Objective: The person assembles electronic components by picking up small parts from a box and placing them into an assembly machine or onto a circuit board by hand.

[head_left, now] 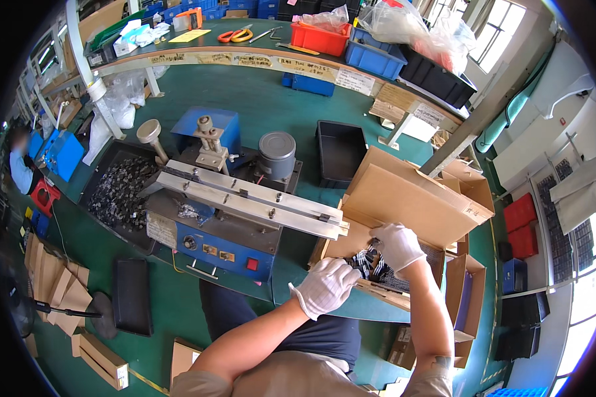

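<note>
An open cardboard box [351,246] with a raised lid [410,188] stands at the right of the bench. Small black-and-silver parts [367,263] lie heaped inside it. Both my hands wear white gloves. My right hand [398,246] reaches into the box from the right, fingers bent down and closed at the edge of the heap on some of the small black parts. At the near left corner of the box, my left hand [324,288] has its fingers curled in towards the parts; what they hold, if anything, is hidden.
Left of the box, a bench machine [225,255] carries a long sloping metal rail [245,198] that ends beside it. A black tray of loose dark parts [122,192] sits at its far end. Behind stand an open black bin [341,149] and a shelf with scissors [235,34] and a red bin [320,38].
</note>
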The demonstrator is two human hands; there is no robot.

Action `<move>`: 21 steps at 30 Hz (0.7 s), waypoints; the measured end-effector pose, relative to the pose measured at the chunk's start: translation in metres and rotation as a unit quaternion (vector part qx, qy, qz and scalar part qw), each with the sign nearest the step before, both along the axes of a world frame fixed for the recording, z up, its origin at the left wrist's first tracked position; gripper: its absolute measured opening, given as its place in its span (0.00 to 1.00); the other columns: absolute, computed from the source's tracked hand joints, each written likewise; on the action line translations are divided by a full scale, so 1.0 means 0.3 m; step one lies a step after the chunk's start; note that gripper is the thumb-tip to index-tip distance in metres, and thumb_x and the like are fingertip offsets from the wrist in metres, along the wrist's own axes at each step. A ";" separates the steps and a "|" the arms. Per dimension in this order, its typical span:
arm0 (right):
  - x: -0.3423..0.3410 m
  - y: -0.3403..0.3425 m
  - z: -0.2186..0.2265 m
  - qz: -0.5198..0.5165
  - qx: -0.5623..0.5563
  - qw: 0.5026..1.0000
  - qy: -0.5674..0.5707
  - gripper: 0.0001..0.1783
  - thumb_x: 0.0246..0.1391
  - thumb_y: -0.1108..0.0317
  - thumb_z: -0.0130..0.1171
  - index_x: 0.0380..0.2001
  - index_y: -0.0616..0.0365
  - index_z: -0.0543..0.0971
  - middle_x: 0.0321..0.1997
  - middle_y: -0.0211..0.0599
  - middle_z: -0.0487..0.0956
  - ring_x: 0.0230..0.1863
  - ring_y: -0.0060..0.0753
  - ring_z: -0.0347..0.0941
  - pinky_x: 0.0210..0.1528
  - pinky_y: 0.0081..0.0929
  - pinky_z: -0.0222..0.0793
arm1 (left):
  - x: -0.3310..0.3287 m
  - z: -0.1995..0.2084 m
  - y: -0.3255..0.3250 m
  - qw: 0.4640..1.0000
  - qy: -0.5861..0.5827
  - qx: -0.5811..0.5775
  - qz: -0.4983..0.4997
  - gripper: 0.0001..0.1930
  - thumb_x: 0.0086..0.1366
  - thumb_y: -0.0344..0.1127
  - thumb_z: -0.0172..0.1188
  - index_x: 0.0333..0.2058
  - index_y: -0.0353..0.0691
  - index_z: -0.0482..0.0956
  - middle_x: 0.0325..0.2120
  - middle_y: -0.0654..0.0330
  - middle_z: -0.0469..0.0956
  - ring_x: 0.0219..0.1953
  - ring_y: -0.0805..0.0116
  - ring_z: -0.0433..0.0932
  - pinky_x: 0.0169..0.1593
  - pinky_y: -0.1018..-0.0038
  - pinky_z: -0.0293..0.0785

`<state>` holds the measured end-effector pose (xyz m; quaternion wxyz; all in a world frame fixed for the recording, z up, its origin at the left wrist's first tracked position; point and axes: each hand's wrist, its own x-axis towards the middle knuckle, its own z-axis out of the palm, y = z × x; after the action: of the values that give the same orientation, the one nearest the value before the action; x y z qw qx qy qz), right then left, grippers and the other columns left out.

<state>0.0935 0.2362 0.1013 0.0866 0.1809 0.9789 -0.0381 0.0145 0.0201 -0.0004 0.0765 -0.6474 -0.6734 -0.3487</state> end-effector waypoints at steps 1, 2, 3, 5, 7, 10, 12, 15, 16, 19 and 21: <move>0.002 0.000 -0.019 0.030 0.016 0.999 -0.014 0.16 0.56 0.66 0.68 0.48 0.51 0.87 0.48 0.49 0.85 0.53 0.56 0.82 0.55 0.46 0.80 | 0.000 0.000 0.002 1.000 0.004 0.002 -0.001 0.19 0.61 0.37 0.68 0.51 0.44 0.81 0.43 0.59 0.79 0.52 0.58 0.78 0.56 0.57 0.72; 0.007 0.003 -0.026 0.028 0.017 0.999 -0.015 0.16 0.56 0.66 0.68 0.48 0.51 0.87 0.48 0.49 0.85 0.53 0.56 0.82 0.55 0.46 0.80 | 0.001 0.000 0.005 1.000 0.008 0.005 -0.002 0.19 0.61 0.37 0.68 0.51 0.44 0.81 0.43 0.59 0.80 0.52 0.58 0.78 0.57 0.57 0.72; -0.002 -0.009 -0.028 0.047 0.069 0.996 -0.042 0.19 0.50 0.63 0.73 0.47 0.50 0.87 0.48 0.48 0.84 0.53 0.54 0.81 0.53 0.44 0.81 | 0.001 -0.002 0.004 1.000 0.009 0.004 -0.002 0.19 0.61 0.37 0.68 0.51 0.44 0.81 0.43 0.59 0.80 0.52 0.58 0.78 0.57 0.57 0.72; -0.005 -0.006 -0.062 0.069 0.143 0.986 -0.055 0.28 0.36 0.58 0.83 0.44 0.50 0.86 0.47 0.45 0.82 0.53 0.49 0.81 0.50 0.39 0.82 | 0.001 -0.004 0.004 1.000 0.022 0.012 0.005 0.19 0.61 0.37 0.68 0.51 0.44 0.81 0.42 0.60 0.79 0.52 0.58 0.77 0.57 0.57 0.72; -0.010 -0.016 -0.052 0.071 0.155 0.983 -0.060 0.25 0.39 0.60 0.81 0.42 0.51 0.86 0.46 0.44 0.82 0.53 0.49 0.81 0.49 0.39 0.82 | 0.000 -0.006 0.003 1.000 0.021 0.009 0.005 0.19 0.61 0.37 0.68 0.51 0.44 0.81 0.42 0.60 0.79 0.52 0.58 0.77 0.57 0.57 0.72; 0.005 0.002 -0.075 0.067 0.161 0.983 -0.050 0.16 0.47 0.63 0.75 0.40 0.52 0.85 0.45 0.44 0.83 0.53 0.49 0.81 0.50 0.40 0.82 | 0.002 -0.003 0.005 1.000 0.019 0.007 0.004 0.19 0.61 0.37 0.68 0.51 0.44 0.81 0.42 0.60 0.79 0.52 0.58 0.77 0.57 0.58 0.72; 0.007 0.003 -0.072 0.062 0.154 0.986 -0.035 0.10 0.53 0.64 0.70 0.39 0.53 0.85 0.46 0.45 0.83 0.54 0.49 0.81 0.50 0.41 0.82 | 0.002 -0.001 0.003 1.000 0.019 0.008 0.006 0.19 0.61 0.37 0.68 0.51 0.44 0.81 0.42 0.60 0.79 0.52 0.59 0.77 0.57 0.58 0.72; 0.003 -0.008 -0.045 0.016 0.092 0.993 -0.071 0.07 0.58 0.68 0.65 0.39 0.54 0.84 0.46 0.49 0.84 0.51 0.49 0.83 0.51 0.44 0.81 | -0.001 -0.002 -0.001 1.000 0.020 0.006 0.007 0.19 0.61 0.37 0.67 0.51 0.44 0.81 0.42 0.60 0.79 0.52 0.59 0.77 0.57 0.58 0.72; 0.010 0.005 -0.064 0.003 0.056 0.998 -0.031 0.07 0.58 0.70 0.64 0.40 0.56 0.84 0.46 0.52 0.84 0.49 0.50 0.84 0.50 0.45 0.81 | 0.000 -0.003 0.002 1.000 0.023 0.009 0.008 0.19 0.61 0.37 0.67 0.52 0.45 0.81 0.42 0.60 0.79 0.52 0.59 0.77 0.57 0.58 0.72; 0.032 0.032 -0.113 -0.005 -0.012 0.994 0.111 0.06 0.60 0.74 0.63 0.41 0.61 0.83 0.46 0.54 0.83 0.44 0.49 0.85 0.48 0.44 0.82 | 0.001 -0.001 0.006 1.000 0.022 0.006 0.007 0.19 0.61 0.37 0.67 0.52 0.45 0.81 0.42 0.61 0.79 0.52 0.59 0.77 0.57 0.58 0.72; 0.030 0.033 -0.115 0.000 -0.045 0.976 0.212 0.06 0.61 0.76 0.63 0.41 0.63 0.83 0.46 0.53 0.83 0.43 0.48 0.85 0.46 0.41 0.82 | 0.001 -0.003 0.007 1.000 0.020 -0.001 0.006 0.19 0.61 0.37 0.67 0.52 0.45 0.81 0.42 0.61 0.79 0.52 0.60 0.77 0.57 0.58 0.72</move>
<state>0.1025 0.2463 0.0666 -0.1152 0.1650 0.9722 -0.1200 0.0149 0.0221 -0.0012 0.0914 -0.6505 -0.6755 -0.3350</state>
